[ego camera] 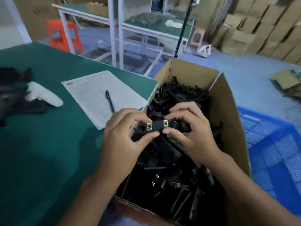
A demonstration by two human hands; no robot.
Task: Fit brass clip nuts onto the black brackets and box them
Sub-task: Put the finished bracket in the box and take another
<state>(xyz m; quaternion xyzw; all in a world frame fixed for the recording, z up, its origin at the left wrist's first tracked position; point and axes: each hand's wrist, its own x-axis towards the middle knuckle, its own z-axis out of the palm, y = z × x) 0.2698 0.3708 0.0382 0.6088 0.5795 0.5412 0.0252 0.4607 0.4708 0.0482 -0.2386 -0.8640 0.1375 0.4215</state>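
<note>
Over an open cardboard box (pixel 228 101) full of black brackets, both hands hold one black bracket (pixel 157 126) level. Two brass clip nuts sit on it, one at its left (pixel 149 126) and one at its right (pixel 165 123). My left hand (pixel 123 136) pinches the bracket's left end between thumb and fingers. My right hand (pixel 190 129) pinches the right end the same way. The bracket's outer ends are partly hidden by my fingers. Several brackets in the box show brass clips too.
A green table (pixel 40 144) lies to the left, bearing a printed sheet (pixel 97 93) with a black pen (pixel 110 100), a white glove (pixel 44 95) and dark cloth. A blue plastic crate (pixel 273 149) stands right of the box. Shelving and stacked cartons fill the background.
</note>
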